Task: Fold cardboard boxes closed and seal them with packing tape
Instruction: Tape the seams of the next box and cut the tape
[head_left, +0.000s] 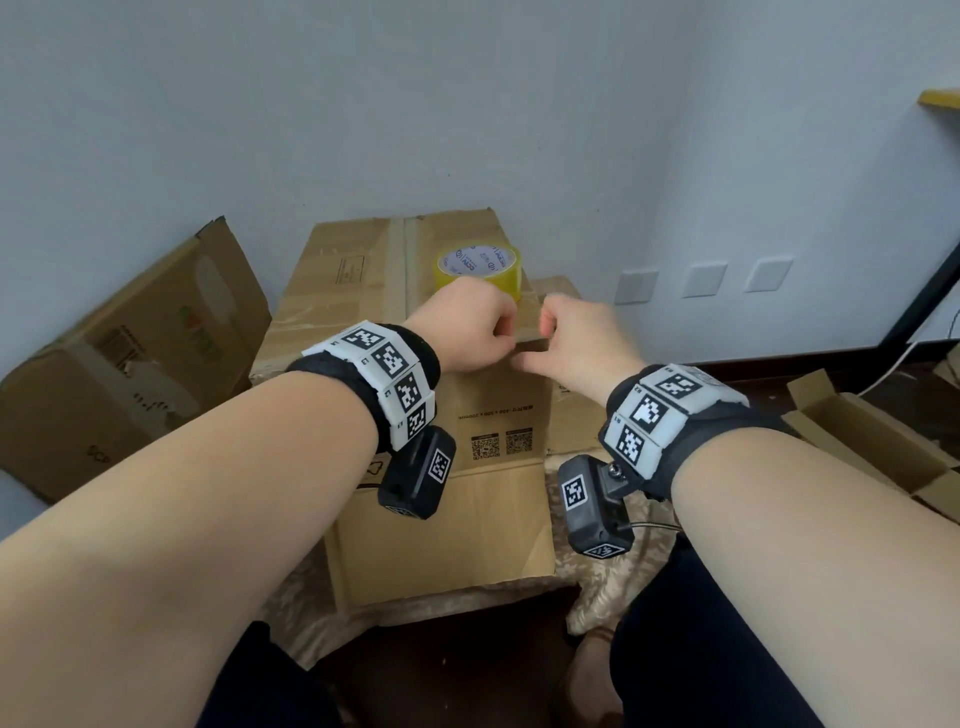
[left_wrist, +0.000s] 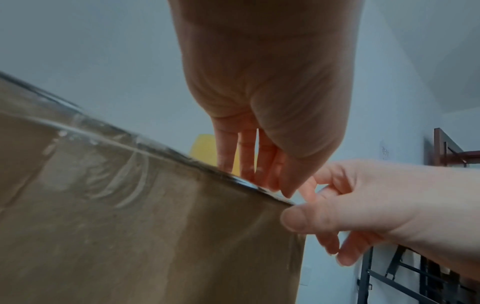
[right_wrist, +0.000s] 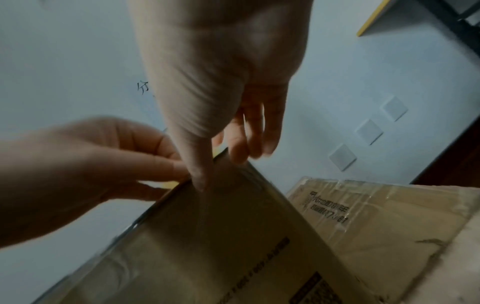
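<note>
A closed brown cardboard box (head_left: 493, 519) stands in front of me, with clear tape (left_wrist: 103, 131) running along its near top edge. A yellow roll of packing tape (head_left: 478, 267) sits on the lid at the far right. Both hands meet at the box's near right top corner. My left hand (head_left: 467, 332) comes down from above, and its straight fingertips (left_wrist: 246, 176) rest on the taped edge. My right hand (head_left: 576, 338) pinches that corner, thumb (right_wrist: 200, 181) flat on the front face and index finger curled over the top. Its other fingers hang curled and hold nothing.
A large worn carton (head_left: 130, 364) leans against the wall at the left. Another taped box (right_wrist: 376, 216) lies low to the right, and an open narrow box (head_left: 872, 447) is on the floor beyond it. Wall sockets (head_left: 701, 278) and a black frame (head_left: 924, 291) are at the right.
</note>
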